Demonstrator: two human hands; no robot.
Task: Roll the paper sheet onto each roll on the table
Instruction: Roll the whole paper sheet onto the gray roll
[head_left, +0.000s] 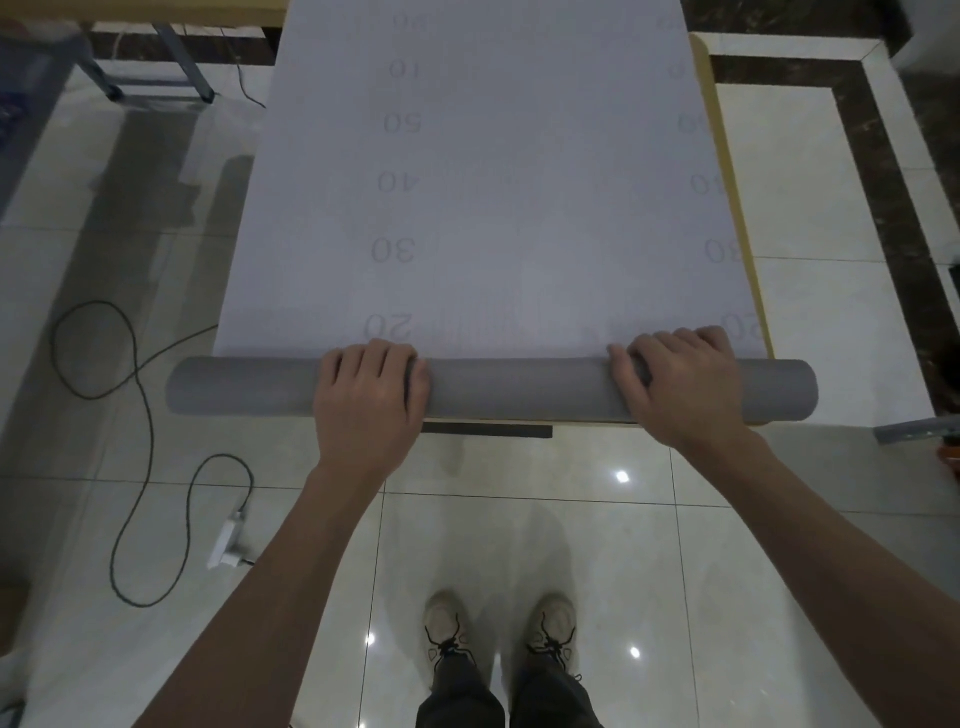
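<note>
A pair of tan shoes (498, 629) stands on the glossy tiled floor (675, 545). To the left a black cable (135, 374) loops across the tiles to a white plug block (226, 540).

Both bare forearms reach forward to the near edge of the table (727, 156). There a grey roll (519, 389) lies crosswise, both ends sticking out past the sheet's sides. The left hand (369, 400) grips the roll left of its middle, fingers curled close together over the top. The right hand (680, 384) grips it near the right end, fingers bent over the top, tips at the line where roll and sheet meet.

Beyond the roll, the paper sheet (493, 208) lies flat along the table, running off the far side of the view, with faint upside-down numbers printed on it. The table's pale wood shows along the right side. Metal legs (197, 67) of other furniture stand at far left.
</note>
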